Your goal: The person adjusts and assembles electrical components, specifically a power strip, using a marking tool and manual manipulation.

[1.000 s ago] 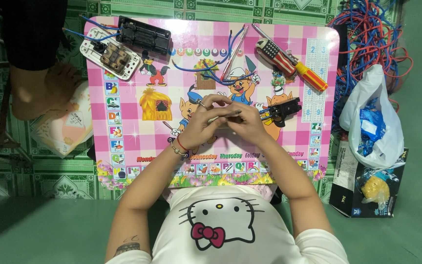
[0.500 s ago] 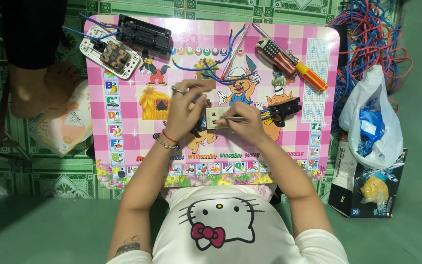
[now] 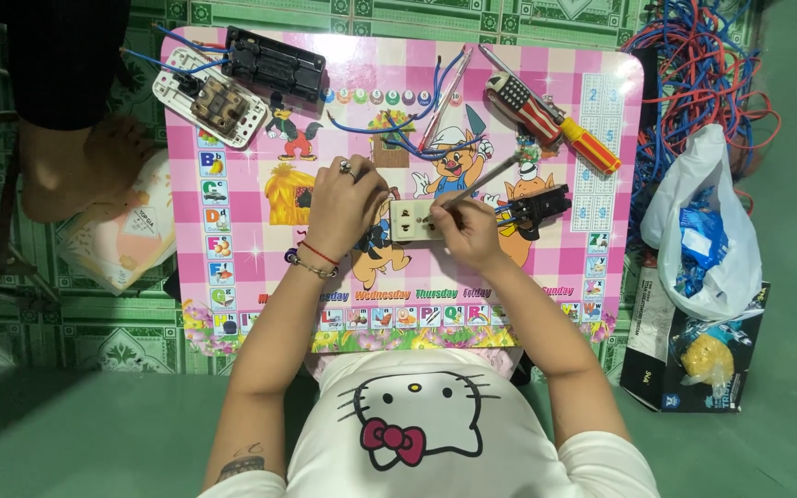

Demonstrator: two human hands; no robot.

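A small cream wall socket lies flat in the middle of a pink checked children's table. My left hand rests on the socket's left end and holds it down. My right hand grips a thin screwdriver whose shaft slants up to the right, with its tip down on the socket face. A black part with blue wires sits just to the right of my right hand.
At the table's back left are a white switch plate and a black box. A red-handled tool lies back right. Blue and red wire coils, a white bag and a box lie right. Another person's foot is at left.
My hands were clasped together over the socket. The left hand has moved left to the socket's end, and the right hand now holds the screwdriver against its face.
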